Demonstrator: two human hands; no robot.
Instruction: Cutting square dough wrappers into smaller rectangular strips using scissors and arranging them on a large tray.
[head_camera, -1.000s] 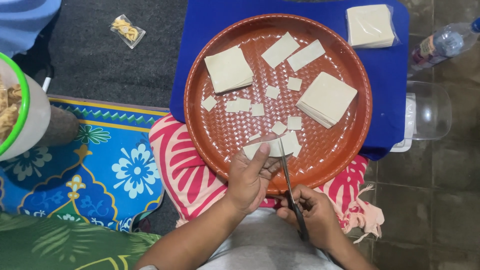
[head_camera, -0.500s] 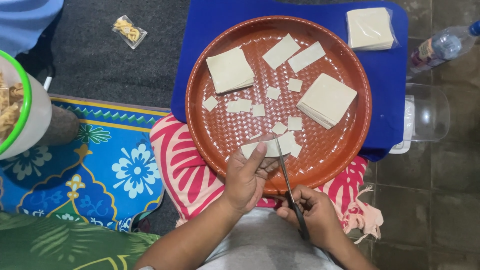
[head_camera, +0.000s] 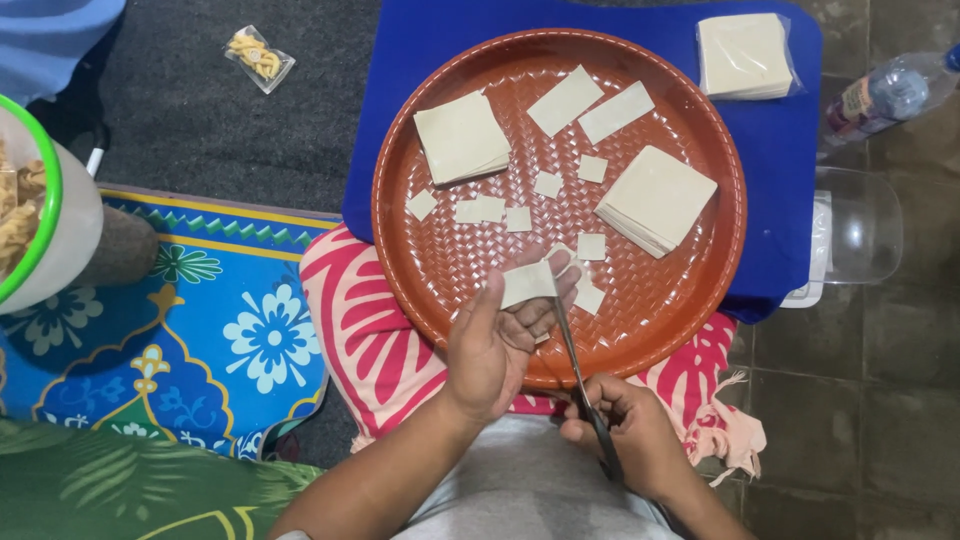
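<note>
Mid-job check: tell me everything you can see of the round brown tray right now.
The tray is round, reddish-brown, plastic-looking, with a woven-pattern floor and raised rim. It lies flat, partly on a blue mat, its near edge over pink patterned cloth. It holds two stacks of pale square sheets, two strips and several small cut squares.
</note>
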